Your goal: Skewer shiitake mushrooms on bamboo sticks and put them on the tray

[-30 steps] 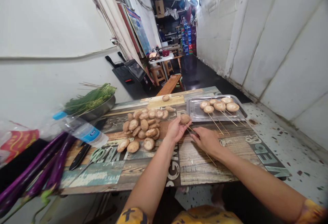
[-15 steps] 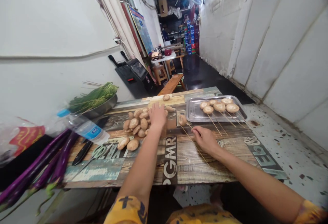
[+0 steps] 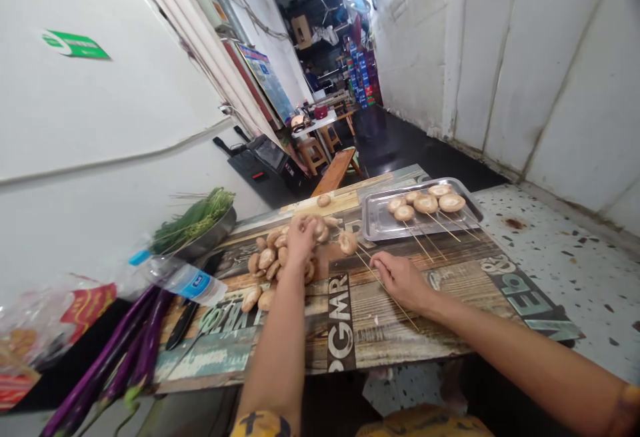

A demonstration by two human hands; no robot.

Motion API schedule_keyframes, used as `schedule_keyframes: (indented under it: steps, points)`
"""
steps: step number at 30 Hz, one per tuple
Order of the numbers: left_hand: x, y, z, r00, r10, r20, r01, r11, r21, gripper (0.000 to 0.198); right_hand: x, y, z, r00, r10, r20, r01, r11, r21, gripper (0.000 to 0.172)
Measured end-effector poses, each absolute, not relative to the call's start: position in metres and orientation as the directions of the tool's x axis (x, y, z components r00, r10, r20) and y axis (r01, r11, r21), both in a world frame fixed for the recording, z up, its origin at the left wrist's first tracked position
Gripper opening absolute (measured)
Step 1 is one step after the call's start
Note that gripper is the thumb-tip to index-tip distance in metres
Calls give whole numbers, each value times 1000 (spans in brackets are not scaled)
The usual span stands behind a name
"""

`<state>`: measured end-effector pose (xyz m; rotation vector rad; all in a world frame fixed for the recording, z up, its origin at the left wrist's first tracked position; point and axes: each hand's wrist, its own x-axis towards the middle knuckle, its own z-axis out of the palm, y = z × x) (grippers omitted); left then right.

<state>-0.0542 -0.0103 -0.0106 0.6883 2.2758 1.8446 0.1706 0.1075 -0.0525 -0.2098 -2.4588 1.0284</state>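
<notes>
My right hand (image 3: 403,280) pinches a thin wooden skewer (image 3: 364,254), with a brown mushroom (image 3: 347,242) on its far end. A second skewer (image 3: 395,298) lies slantwise on the table just left of that hand. Over a heap of brown mushrooms (image 3: 270,257), my left hand (image 3: 301,240) has its fingers curled on a mushroom (image 3: 317,226), partly hidden by the fingers. To the right, a metal tray (image 3: 375,224) holds several skewered mushrooms (image 3: 425,204), their sticks pointing out over its near rim.
At the left lie a water bottle (image 3: 183,280), a black-handled knife (image 3: 182,325) and purple eggplants (image 3: 107,357). Behind them stands a metal bowl (image 3: 213,232) of green vegetables (image 3: 193,224). One mushroom (image 3: 324,200) sits near the table's far edge. A wooden bench (image 3: 334,172) stands beyond.
My left hand has closed its fingers on a mushroom at the heap. The skewered mushroom has shifted slightly left and down. The whole view has tilted.
</notes>
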Motion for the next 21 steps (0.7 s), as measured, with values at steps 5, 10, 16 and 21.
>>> schedule_keyframes:
  steps: [5, 10, 16, 21]
  points:
    - [-27, 8, -30, -866, 497, 48, -112, -289, 951, 17, 172, 105, -54, -895, 244, 374, -105, 700, -707, 25]
    - [-22, 11, -37, -830, 551, -84, -413, -508, 756, 6, 170, 106, -60, -897, 277, 345, -58, 700, -712, 27]
    - [-23, 7, -36, -796, 579, -177, -554, -581, 596, 24, 174, 102, -56, -910, 244, 336, -88, 678, -729, 27]
    - [-25, 8, -36, -815, 551, -179, -536, -599, 595, 21, 176, 101, -54, -913, 258, 316, -72, 660, -748, 28]
